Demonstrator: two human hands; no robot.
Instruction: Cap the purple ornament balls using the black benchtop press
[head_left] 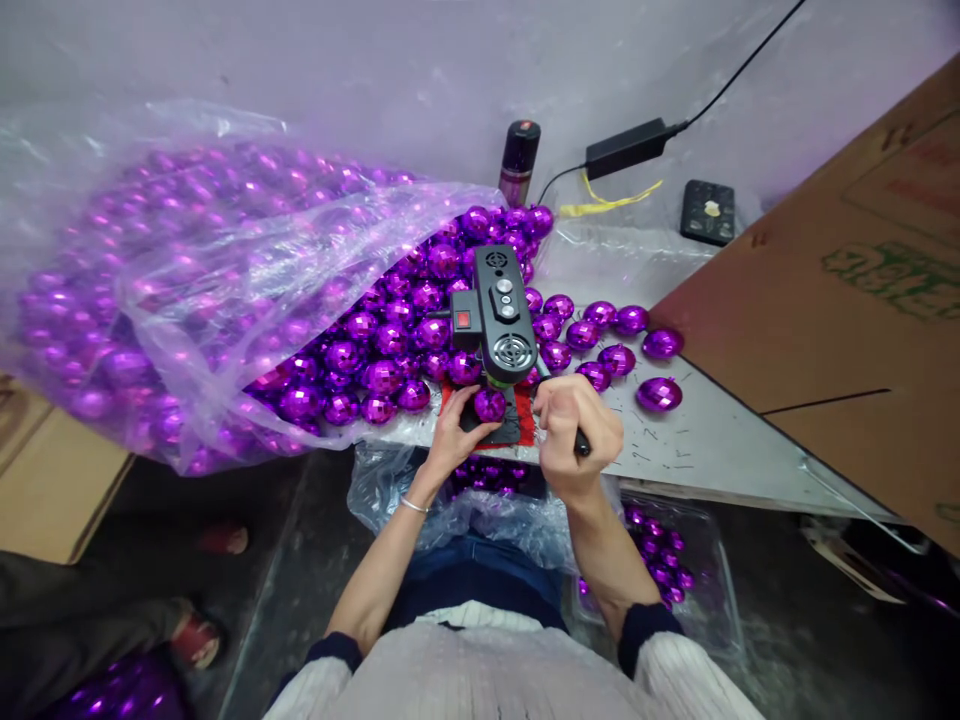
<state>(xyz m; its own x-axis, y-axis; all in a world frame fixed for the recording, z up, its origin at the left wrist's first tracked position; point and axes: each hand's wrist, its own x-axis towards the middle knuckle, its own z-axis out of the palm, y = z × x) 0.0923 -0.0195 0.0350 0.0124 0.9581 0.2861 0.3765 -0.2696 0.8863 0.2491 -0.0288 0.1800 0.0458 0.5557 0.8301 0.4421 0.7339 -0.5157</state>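
Note:
My left hand (452,432) is closed around the side of a shiny purple faceted ball (490,405), thumb and fingers against it. The ball sits on a dark base plate (508,430) over a red sheet (526,415), beneath the head of a small black bench press (504,310) with a red switch and round grilles. My right hand (574,430) is wrapped in a fist around the press's lever handle (583,442), whose black end shows below the fingers. The contact between press head and ball is partly hidden.
A clear plastic bag (285,250) spills many purple balls onto the table (652,450). Several loose balls (616,360) lie right of the press. A dark spray can (519,160), power adapter (626,148) and cardboard box (847,300) stand around. Another person's legs (97,610) are at lower left.

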